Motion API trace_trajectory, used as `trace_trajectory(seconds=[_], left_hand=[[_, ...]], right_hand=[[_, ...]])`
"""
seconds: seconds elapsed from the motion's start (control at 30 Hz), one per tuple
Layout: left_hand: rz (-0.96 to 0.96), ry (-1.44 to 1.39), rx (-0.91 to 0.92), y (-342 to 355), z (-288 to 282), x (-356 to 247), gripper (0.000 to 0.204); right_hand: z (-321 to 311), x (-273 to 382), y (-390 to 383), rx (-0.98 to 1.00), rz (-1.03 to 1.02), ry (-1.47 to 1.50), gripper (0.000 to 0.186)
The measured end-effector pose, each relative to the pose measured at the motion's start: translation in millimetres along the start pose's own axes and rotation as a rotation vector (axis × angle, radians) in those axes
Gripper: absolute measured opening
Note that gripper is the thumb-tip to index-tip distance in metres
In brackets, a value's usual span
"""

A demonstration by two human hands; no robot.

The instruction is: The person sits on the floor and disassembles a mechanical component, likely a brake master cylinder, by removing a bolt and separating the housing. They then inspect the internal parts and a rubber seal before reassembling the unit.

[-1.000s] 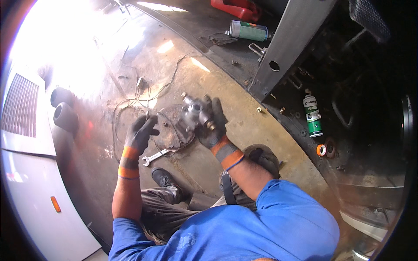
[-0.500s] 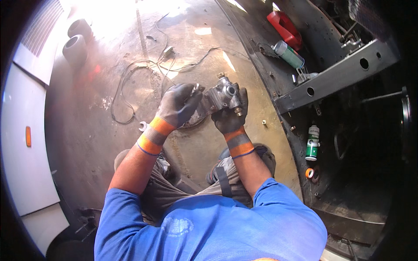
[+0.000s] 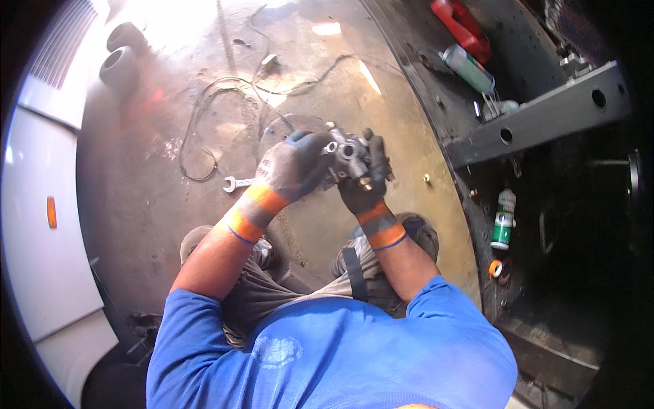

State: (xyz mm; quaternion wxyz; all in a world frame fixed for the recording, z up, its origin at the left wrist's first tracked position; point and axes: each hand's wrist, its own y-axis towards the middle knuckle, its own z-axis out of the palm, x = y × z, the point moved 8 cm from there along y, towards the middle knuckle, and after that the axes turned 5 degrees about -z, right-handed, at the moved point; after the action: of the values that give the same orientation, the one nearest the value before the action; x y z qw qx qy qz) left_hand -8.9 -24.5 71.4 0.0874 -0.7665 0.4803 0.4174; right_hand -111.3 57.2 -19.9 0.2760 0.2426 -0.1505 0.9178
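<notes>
A grey metal pump-like housing (image 3: 351, 155) with ports and brass-coloured fittings is held up in front of me. My right hand (image 3: 364, 194), in a dark glove with an orange and grey cuff, is closed round its right side and underside. At the housing's left side, the fingers of my left hand (image 3: 296, 163), gloved alike, are pinched on a small light metal ring-like fitting (image 3: 332, 147). Whether the fitting touches the housing I cannot tell. Beside my left wrist an open-end wrench (image 3: 236, 183) lies on the floor, its other end hidden behind the glove.
A thin cable (image 3: 197, 129) loops over the stained floor (image 3: 163, 225). A small brass fitting (image 3: 427, 178) lies to the right. Beyond it are a dark metal beam (image 3: 545, 123), a green-and-white bottle (image 3: 503, 221), an orange tape roll (image 3: 496, 268), a spray can (image 3: 469, 68) and a red container (image 3: 463, 31).
My left hand has moved right, bringing the small fitting up to the housing. The housing has turned a little in my right hand. More of the wrench shows, and the whole view has shifted slightly.
</notes>
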Motion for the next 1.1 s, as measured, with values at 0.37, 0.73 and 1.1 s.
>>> trace_trajectory(seconds=[0.37, 0.73, 1.1], left_hand=[[0.017, 0.168, 0.01, 17, 16, -2, 0.016], [0.042, 0.25, 0.055, 11, 20, 4, 0.021], [-0.066, 0.35, 0.191, 5, 28, 14, 0.022]], right_hand=[[-27, 8, 9, -0.075, -0.009, -0.025, 0.05], [-26, 17, 4, -0.14, -0.071, -0.108, 0.066], [-25, 19, 2, 0.024, -0.199, -0.397, 0.061]])
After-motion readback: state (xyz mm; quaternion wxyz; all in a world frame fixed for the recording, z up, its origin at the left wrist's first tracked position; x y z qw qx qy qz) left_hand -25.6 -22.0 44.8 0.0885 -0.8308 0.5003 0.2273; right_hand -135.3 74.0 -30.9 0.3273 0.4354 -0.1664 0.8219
